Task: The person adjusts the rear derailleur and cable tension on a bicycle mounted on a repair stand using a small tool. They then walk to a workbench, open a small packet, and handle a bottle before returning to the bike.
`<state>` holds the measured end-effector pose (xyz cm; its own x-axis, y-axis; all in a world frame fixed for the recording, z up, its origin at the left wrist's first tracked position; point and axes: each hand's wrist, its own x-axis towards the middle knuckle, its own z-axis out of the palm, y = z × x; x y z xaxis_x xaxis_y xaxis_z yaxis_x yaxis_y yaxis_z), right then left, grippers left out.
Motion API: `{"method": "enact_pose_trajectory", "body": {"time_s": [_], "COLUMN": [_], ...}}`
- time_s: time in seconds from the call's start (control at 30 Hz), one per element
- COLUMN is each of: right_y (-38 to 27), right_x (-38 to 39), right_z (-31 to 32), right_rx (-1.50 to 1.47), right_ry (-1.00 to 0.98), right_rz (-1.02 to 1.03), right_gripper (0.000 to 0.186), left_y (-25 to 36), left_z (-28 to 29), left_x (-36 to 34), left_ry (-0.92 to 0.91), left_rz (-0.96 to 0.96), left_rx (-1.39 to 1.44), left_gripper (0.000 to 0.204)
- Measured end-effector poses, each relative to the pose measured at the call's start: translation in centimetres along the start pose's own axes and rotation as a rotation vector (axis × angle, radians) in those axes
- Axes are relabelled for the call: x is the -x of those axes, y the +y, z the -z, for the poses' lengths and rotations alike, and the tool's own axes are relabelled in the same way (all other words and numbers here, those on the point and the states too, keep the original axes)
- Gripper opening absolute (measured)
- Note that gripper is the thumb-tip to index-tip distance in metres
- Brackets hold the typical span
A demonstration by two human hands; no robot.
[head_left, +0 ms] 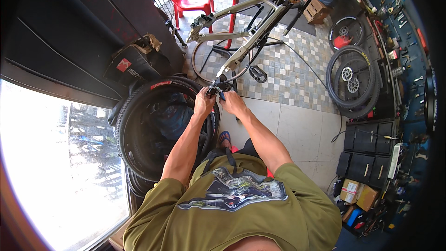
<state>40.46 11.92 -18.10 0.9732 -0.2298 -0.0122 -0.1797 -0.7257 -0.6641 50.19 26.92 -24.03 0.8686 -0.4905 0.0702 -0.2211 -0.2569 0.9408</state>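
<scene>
Left hand (203, 104) curled on a dark part (212, 91), small blue item (222, 95) pinched in right hand (233, 104), dark part held beside the near end of a beige bicycle frame (253, 42), tires (122, 128) at left

A bare left forearm (179, 151) and bare right forearm (264, 134) converge near mid-frame, where the bare left hand (203, 103) and bare right hand (233, 104) (close together, nearly level) curl their fingers (204, 94) inward.

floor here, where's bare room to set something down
Bare: pale tiles between the right forearm and black storage units; also patterned tiles between the pedal and leaning wheels, though a cable crosses them. Crowded: left of the left hand, with tires.
</scene>
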Motion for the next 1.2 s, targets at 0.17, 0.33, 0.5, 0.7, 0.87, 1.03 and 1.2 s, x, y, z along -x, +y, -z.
{"method": "enact_pose_trajectory", "body": {"time_s": [0.17, 0.33, 0.5, 0.7, 0.87, 1.03, 1.2], "right_y": [0.3, 1.4, 1.3, 0.8, 1.0, 1.0, -0.4], "right_x": [0.0, -1.1, -1.3, -0.6, 1.6, 1.4, 1.2], "right_z": [0.0, 0.4, -0.2, 0.0, -1.7, -1.6, -1.1], "right_rx": [-0.002, -0.211, -0.201, -0.633, -0.412, -0.363, -0.5], "right_ry": [-0.01, -0.224, -0.128, -0.202, 0.203, 0.158, 0.2], "right_rz": [-0.065, -0.201, -0.159, -0.47, -0.153, -0.254, -0.372], "right_gripper": [0.03, 0.03, 0.032, 0.037, 0.039, 0.036, 0.032], "left_y": [1.3, 3.4, 3.1, 2.4, 3.4, 4.7, 3.4], "left_z": [-0.2, 0.2, 0.7, 1.3, 1.5, 1.8, 1.8], "left_x": [-0.1, 0.1, 0.0, -0.3, -0.3, -0.5, -0.5], "left_ry": [-0.023, -0.063, -0.109, -0.134, -0.161, -0.208, -0.183], "left_rz": [-0.003, 0.016, 0.055, 0.047, 0.092, 0.121, 0.1], "left_rx": [-0.051, -0.113, -0.128, -0.122, -0.173, -0.177, -0.179], "left_gripper": [0.029, 0.029, 0.031, 0.033, 0.037, 0.036, 0.035]}}
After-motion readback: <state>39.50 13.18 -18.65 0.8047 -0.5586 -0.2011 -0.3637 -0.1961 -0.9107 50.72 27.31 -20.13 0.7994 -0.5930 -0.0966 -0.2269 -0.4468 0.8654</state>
